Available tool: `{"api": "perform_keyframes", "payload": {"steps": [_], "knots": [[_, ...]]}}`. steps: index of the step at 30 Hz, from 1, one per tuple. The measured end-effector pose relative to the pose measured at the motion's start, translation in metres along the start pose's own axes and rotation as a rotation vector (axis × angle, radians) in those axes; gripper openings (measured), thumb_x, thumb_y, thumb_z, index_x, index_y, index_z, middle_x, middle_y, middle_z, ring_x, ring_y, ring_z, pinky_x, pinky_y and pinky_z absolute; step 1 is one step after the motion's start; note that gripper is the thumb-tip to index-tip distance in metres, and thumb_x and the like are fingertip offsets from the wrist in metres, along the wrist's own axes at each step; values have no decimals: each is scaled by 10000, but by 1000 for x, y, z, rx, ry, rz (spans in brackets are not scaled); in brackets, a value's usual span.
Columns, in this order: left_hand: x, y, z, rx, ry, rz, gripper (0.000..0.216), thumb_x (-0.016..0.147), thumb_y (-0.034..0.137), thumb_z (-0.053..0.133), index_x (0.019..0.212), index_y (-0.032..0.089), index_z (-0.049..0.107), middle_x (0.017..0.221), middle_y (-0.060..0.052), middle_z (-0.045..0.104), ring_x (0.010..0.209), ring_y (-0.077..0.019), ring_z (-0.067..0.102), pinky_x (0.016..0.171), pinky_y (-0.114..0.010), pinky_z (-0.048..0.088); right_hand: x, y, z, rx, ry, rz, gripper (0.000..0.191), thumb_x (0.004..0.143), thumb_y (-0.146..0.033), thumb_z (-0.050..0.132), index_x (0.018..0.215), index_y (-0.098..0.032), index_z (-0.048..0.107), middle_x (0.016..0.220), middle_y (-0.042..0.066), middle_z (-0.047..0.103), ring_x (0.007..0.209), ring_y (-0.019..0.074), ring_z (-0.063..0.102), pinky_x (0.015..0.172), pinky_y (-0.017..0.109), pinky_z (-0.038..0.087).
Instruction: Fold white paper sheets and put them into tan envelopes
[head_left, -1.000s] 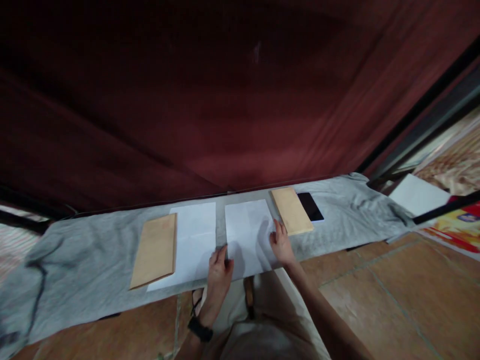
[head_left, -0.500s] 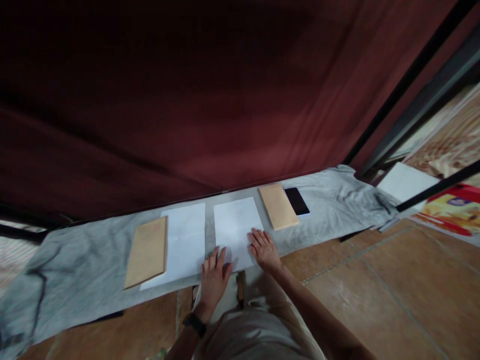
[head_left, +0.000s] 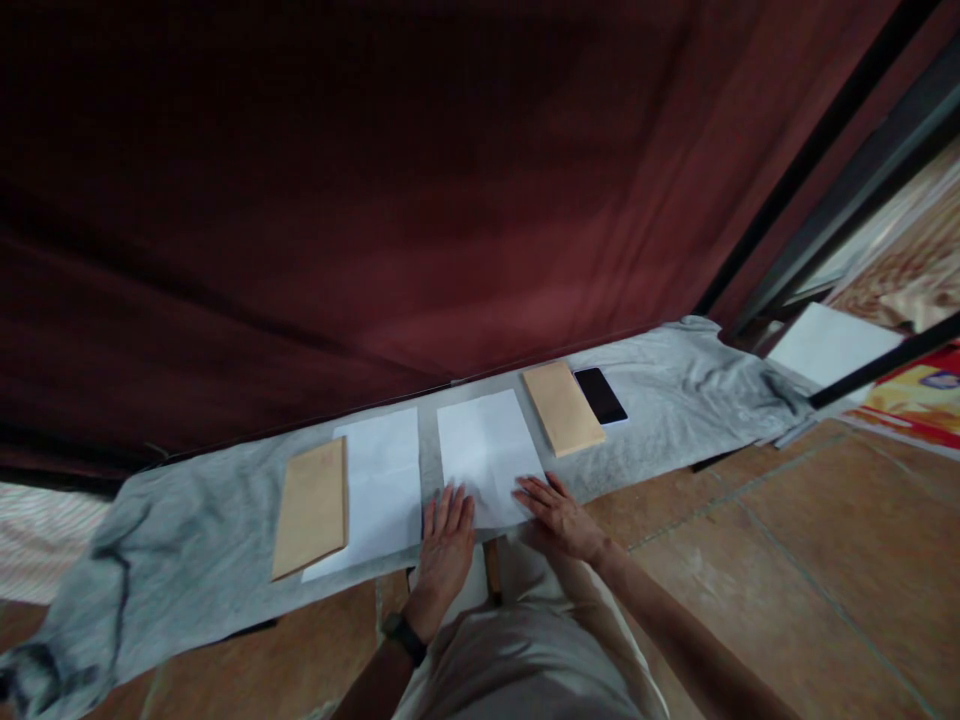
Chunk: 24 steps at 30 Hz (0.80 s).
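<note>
A white sheet of paper [head_left: 487, 435] lies in front of me on the grey cloth. At its near left corner rests my left hand [head_left: 448, 535], fingers stretched out flat, a dark watch on the wrist. My right hand [head_left: 559, 512] lies on the sheet's near right edge with its fingers spread. Neither hand grips anything. Left of this sheet is another white sheet [head_left: 386, 480], partly covered by a brown envelope [head_left: 311, 508]. On the right, a second brown envelope [head_left: 562, 408] lies close to the sheet, beside a dark-screened phone [head_left: 600, 396].
The grey cloth [head_left: 195, 530] covers a long, narrow surface. Behind it hangs a dark red curtain [head_left: 450, 250]. Black metal bars [head_left: 810, 170] stand at the right, near a white board [head_left: 832, 345] and a red-and-yellow box [head_left: 922, 395]. Brown floor tiles [head_left: 765, 560] lie below.
The view has shifted slightly. My left hand has come forward onto the sheet's near left corner, its fingers straighter. My right hand has slid nearer to the sheet's close right corner.
</note>
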<state>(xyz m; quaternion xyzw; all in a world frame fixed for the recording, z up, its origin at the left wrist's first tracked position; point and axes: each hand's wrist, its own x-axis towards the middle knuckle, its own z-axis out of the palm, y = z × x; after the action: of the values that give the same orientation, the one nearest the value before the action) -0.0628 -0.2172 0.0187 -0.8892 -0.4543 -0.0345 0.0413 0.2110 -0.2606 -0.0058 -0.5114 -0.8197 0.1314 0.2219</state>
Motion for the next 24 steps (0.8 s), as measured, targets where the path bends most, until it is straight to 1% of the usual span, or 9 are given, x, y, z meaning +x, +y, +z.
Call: {"api": "perform_keyframes", "payload": {"steps": [2, 4, 9, 11, 14, 17, 19, 21, 24], "knots": [[3, 0, 1, -18, -34, 27, 503, 951, 106, 433, 1427, 175, 579, 1520, -118, 545, 1452, -271, 454, 1233, -522, 309, 6, 3, 1, -4, 12, 34, 612, 925, -101, 527, 1515, -257, 480, 1583, 88, 468, 1474, 223, 413, 1258, 496, 244], [3, -3, 2, -60, -61, 21, 516, 950, 113, 449, 1451, 180, 553, 1526, -114, 539, 1439, -249, 474, 1230, -481, 332, 14, 6, 0, 5, 0, 61, 585, 920, -91, 513, 1481, -256, 521, 1575, 81, 480, 1469, 220, 417, 1257, 502, 243], [13, -27, 3, -275, -152, 55, 516, 953, 348, 585, 1445, 194, 550, 1543, -126, 517, 1426, -282, 489, 1178, -500, 415, 21, 14, -2, 70, -80, 58, 573, 886, -75, 541, 1417, -286, 583, 1560, 33, 504, 1460, 203, 425, 1280, 478, 191], [32, -32, 1, -355, -139, 71, 480, 999, 391, 515, 1428, 181, 562, 1521, -132, 541, 1425, -261, 492, 1190, -480, 404, 16, 17, -1, 96, -83, 50, 560, 900, -74, 532, 1418, -280, 584, 1565, 30, 499, 1461, 196, 426, 1284, 454, 192], [78, -26, -1, -409, -59, 121, 516, 1031, 408, 451, 1484, 168, 500, 1608, -130, 426, 1517, -244, 350, 1236, -447, 342, 11, 18, 3, 113, -61, 57, 517, 950, -100, 496, 1420, -298, 584, 1552, 15, 515, 1460, 183, 431, 1282, 439, 216], [125, -14, 5, -388, -90, 160, 548, 1027, 435, 463, 1511, 178, 466, 1637, -128, 375, 1545, -262, 285, 1247, -477, 309, 11, 15, 5, 100, -32, 66, 509, 972, -112, 488, 1433, -311, 570, 1548, 17, 519, 1455, 182, 442, 1281, 474, 223], [143, -13, 14, -355, -135, 140, 532, 1031, 411, 460, 1510, 181, 469, 1626, -125, 396, 1543, -278, 289, 1250, -512, 286, 13, 13, 6, 90, -22, 61, 510, 977, -116, 493, 1445, -308, 559, 1554, 25, 514, 1450, 185, 449, 1281, 492, 223], [147, -19, 23, -332, -131, 129, 514, 1040, 381, 440, 1518, 191, 461, 1626, -110, 400, 1543, -269, 289, 1259, -508, 265, 14, 13, 5, 87, -19, 46, 510, 979, -117, 499, 1450, -304, 555, 1554, 31, 514, 1449, 185, 453, 1281, 492, 228], [126, -34, 32, -322, -89, 103, 505, 1048, 360, 416, 1524, 196, 452, 1625, -98, 405, 1540, -250, 299, 1266, -485, 254, 14, 17, 3, 96, -12, 30, 535, 951, -82, 523, 1444, -284, 562, 1547, 44, 521, 1445, 186, 460, 1276, 485, 254]]}}
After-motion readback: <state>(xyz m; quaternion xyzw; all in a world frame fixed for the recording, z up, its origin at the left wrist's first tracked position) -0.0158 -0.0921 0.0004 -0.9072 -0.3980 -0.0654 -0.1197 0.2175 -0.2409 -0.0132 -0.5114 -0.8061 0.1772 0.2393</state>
